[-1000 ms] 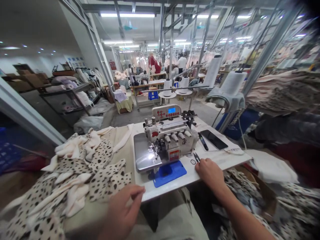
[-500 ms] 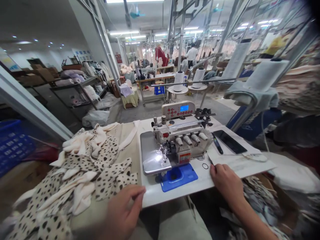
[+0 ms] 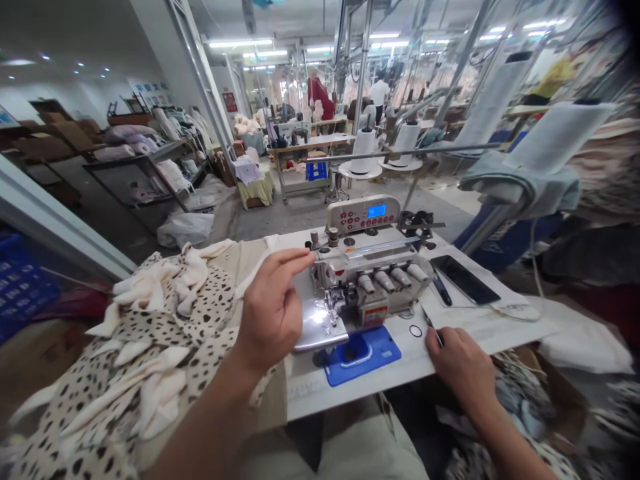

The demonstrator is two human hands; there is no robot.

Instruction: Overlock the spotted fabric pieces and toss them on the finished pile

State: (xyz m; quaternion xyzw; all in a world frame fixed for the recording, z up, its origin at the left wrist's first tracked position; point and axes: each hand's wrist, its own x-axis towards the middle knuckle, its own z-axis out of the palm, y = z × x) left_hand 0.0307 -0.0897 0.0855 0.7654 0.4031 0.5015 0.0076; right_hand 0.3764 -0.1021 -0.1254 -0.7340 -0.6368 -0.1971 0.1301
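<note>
One heap of spotted cloth lies loose to the L of our sewing mach., & we see no fabric at its stitching area, tho' our L hand hides part of the metal plate. How many pcs are sewn or left, we can't tell. That L hand is raised, half-curled, w/ nothing visible in it; can't tell if thumb & fingertips meet, or if it touches the mach. Our R hand is at the snips: handle by thumb & index, blades pointing away from us. Pinched or just touched, can't tell. Black ring sits just L of them, phone farther off.
</note>
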